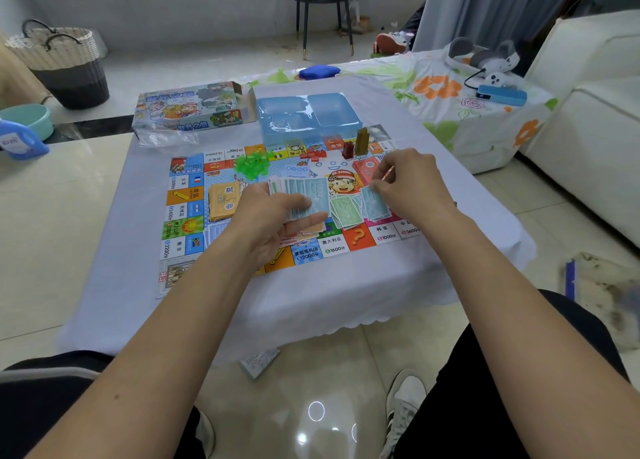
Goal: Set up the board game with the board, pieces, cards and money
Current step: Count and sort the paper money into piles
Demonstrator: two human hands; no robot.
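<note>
The left hand [277,219] covers the lower part of the fanned notes [304,191] it holds, and hides the board [187,209] squares beneath it. The right hand [408,181] hides what its fingertips pinch; only a thin orange edge shows. The board's near left corner is blurred, its print unreadable. The tray [308,115] hides the board's far edge. The box [187,108] lettering is too soft to read. A paper [259,363] on the floor lies partly under the tablecloth [450,250].
</note>
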